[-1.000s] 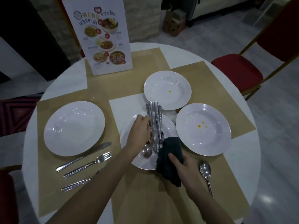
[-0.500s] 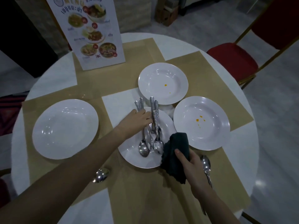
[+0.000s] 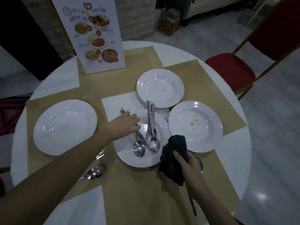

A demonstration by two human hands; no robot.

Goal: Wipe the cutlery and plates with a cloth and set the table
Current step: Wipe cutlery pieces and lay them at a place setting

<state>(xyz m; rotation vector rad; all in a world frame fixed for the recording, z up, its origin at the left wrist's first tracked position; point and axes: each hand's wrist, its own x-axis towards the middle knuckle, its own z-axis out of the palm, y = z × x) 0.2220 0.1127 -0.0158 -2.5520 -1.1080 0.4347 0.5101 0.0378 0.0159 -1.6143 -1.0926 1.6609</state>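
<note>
The left hand (image 3: 125, 123) is reaching over the left rim of the middle plate (image 3: 128, 157), its fingers curling round the handle of a spoon (image 3: 139, 147); the handle's tip is sticking out beyond the knuckles to the far left, and the bowl is lying on the plate nearer the camera. The right hand (image 3: 189, 166) is gripping a dark cloth (image 3: 174, 153) at the plate's near right edge, thumb pressing across its folds; the cloth is hanging down over the brown placemat (image 3: 139, 200). More cutlery (image 3: 151, 127) is lying bunched on the middle plate, handles pointing far and overhanging the rim. A clean plate (image 3: 65, 127) is sitting well to the left; a far plate (image 3: 159, 88) and a right plate (image 3: 195, 126) are both carrying small orange spots. Another spoon (image 3: 95, 172) is lying on the mat near the left forearm; a further piece of cutlery (image 3: 194, 207) is showing partly under the right wrist. A menu card (image 3: 94, 34) is standing at the far side of the round white table (image 3: 230, 168); a red chair (image 3: 230, 69) is standing at the far right.
</note>
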